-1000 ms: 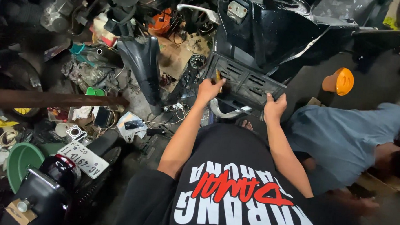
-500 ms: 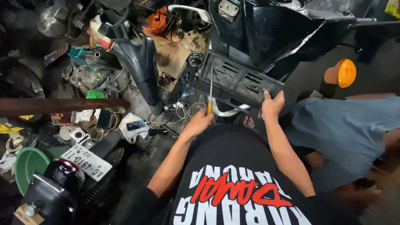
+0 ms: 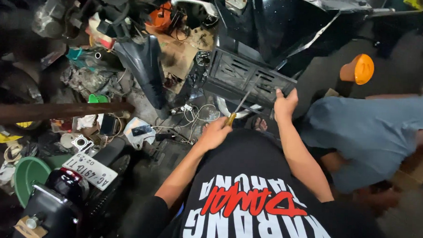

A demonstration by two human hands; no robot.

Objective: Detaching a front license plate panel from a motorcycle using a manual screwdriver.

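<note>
Black scooter body (image 3: 291,27): largest item, glossy fairing filling the upper frame, beyond both hands. Fairing looks partly dismantled; loose panels lie about.

Slotted black panel (image 3: 249,78): ribbed, rectangular, tilted, at the foot of the scooter body. Right hand (image 3: 285,104) clasps its near right corner, thumb on top and fingers curled under the edge. Panel sits against the scooter; whether any fastener is in place cannot be told, so judged as mid-work rather than finished.

Second person in a blue shirt (image 3: 372,133): crouched right of the right hand, near but apart from it.

Loose dark fairing piece (image 3: 145,66): curved, upright, left of the left hand and well apart.

Rusty bar (image 3: 55,111): lies across the left side, far left of the grip.

Green basin (image 3: 28,175): lower left, below the bar.

White number plate (image 3: 89,171): on a dark tail unit, lower left of the left hand.

Orange indicator lamp (image 3: 357,69): on the floor, up and right of the right hand.

Tangle of white wires (image 3: 192,117): on the floor just left of the left hand.

Screwdriver (image 3: 238,108): yellow handle, thin shaft. Left hand (image 3: 215,133) is clenched round the handle; the shaft angles up toward the slotted panel's lower edge, tip appearing at or just short of it. Contact with a screw cannot be told.
</note>
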